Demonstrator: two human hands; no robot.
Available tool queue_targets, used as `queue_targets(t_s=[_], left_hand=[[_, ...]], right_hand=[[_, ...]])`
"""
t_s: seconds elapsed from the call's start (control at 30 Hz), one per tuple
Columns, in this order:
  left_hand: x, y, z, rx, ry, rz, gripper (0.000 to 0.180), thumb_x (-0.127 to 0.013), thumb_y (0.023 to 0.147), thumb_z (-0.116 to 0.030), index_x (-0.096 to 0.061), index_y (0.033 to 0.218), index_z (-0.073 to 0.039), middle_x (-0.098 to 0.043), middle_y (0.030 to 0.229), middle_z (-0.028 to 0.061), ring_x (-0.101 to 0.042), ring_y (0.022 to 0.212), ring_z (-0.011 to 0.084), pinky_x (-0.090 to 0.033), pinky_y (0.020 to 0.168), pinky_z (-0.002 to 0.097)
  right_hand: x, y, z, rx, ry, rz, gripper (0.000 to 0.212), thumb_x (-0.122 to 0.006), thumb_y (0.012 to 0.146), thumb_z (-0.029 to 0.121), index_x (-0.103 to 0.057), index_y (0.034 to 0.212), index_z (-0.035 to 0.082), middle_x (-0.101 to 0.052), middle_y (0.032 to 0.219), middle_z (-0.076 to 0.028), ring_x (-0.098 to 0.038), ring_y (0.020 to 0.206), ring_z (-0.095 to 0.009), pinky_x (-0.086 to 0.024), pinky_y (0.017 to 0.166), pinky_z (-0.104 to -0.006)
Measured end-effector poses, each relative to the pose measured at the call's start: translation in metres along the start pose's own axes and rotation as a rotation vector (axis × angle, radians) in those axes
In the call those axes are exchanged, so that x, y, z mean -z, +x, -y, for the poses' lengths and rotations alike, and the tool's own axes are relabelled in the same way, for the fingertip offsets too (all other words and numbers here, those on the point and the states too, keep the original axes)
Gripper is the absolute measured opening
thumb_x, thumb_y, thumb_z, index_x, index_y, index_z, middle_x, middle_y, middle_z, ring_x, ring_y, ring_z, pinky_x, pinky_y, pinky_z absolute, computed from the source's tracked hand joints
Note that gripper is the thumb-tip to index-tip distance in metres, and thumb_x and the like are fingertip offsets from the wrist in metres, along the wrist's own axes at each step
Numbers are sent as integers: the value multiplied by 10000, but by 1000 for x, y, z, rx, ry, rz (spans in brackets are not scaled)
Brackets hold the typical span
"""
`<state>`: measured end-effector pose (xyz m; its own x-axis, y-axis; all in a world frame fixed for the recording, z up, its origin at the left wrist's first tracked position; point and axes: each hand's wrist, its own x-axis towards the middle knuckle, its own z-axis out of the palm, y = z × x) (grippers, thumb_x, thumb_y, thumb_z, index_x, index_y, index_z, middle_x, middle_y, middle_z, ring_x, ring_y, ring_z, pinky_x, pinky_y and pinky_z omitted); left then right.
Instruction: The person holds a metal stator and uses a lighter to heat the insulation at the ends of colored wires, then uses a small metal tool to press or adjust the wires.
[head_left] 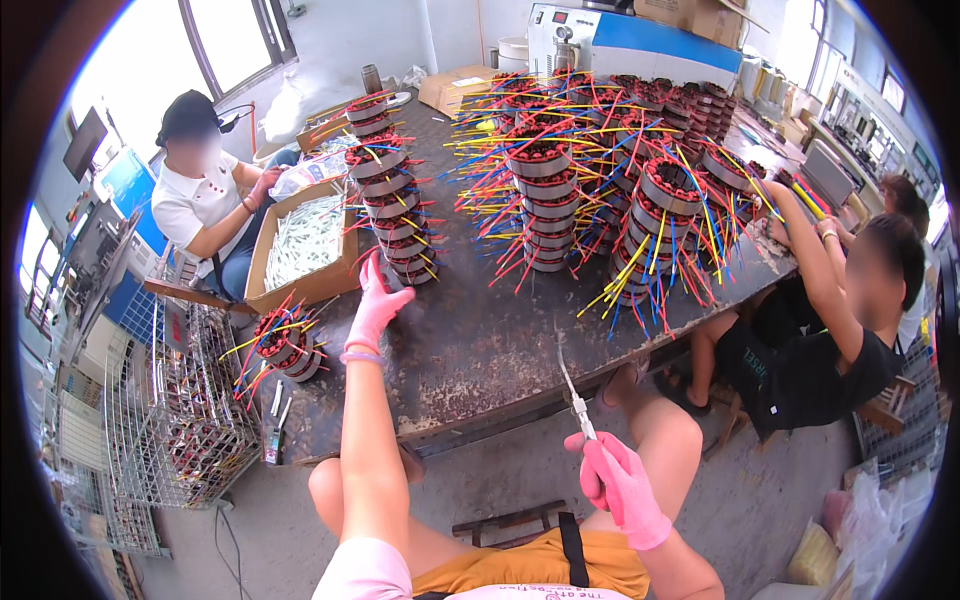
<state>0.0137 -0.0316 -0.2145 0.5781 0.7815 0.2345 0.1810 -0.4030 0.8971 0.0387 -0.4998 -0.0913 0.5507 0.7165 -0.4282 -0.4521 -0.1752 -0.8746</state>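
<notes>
We are in a bright workshop with grey floor and white walls, at a dark, scuffed worktable (pixel 480 375). On it, closest ahead of our left hand, stands a tall stack of grey metal rings with red windings and coloured wire leads (pixel 388 186). Our pink-gloved left hand (pixel 378 308) is open, fingers spread, just below the stack's base; whether it touches, we cannot tell. Our pink-gloved right hand (pixel 620 485), right of the stack and nearer us, is closed around the pale handle of a slender metal tool (pixel 581 410), its exact kind unclear.

We judge the step in hand to be reaching for the stack, and the next move to call for a steady grip on metal, clear of the leads.

Left of the stack sits an open cardboard box (pixel 312 290) of thin white pieces (pixel 305 238); to its right, crowded similar stacks (pixel 545 195). Beyond them, a co-worker in black (pixel 825 350) sits.
</notes>
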Motion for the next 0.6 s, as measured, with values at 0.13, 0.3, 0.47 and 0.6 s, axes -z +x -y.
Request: queue_targets(t_s=[0.13, 0.3, 0.47, 0.6], left_hand=[[-16, -2, -4, -79, -125, -322, 1129, -926, 603, -325, -320, 1487, 32, -460, 1411, 218, -457, 1311, 316, -364, 1108, 403], [-68, -11, -17, -32, 210, -617, 1139, -888, 622, -457, -321, 1496, 4, -445, 1451, 227, -441, 1337, 372, -366, 1117, 438], [-80, 2, -21, 125, 306, -717, 1149, -888, 602, -496, -342, 1490, -12, -476, 1439, 204, -465, 1322, 360, -380, 1104, 437], [-75, 5, -22, 138, 264, -689, 1102, -902, 580, -474, -405, 1457, -28, -531, 1395, 188, -525, 1263, 363, -415, 1069, 436]], right_hand=[[-10, 0, -1, -26, 48, 51, 376, -505, 1034, 317, -570, 1216, -6, -463, 620, 29, -360, 519, -45, -288, 470, -210], [-3, -3, -5, 0, 66, 56, 373, -509, 1037, 324, -567, 1216, 1, -465, 614, 29, -363, 519, -42, -280, 467, -206], [2, -3, -3, 5, 79, 54, 377, -511, 1039, 329, -565, 1215, -1, -471, 610, 28, -362, 511, -39, -278, 465, -204], [5, 0, -1, 7, 56, 37, 374, -505, 1039, 321, -565, 1214, -4, -474, 615, 27, -362, 510, -39, -281, 463, -205]])
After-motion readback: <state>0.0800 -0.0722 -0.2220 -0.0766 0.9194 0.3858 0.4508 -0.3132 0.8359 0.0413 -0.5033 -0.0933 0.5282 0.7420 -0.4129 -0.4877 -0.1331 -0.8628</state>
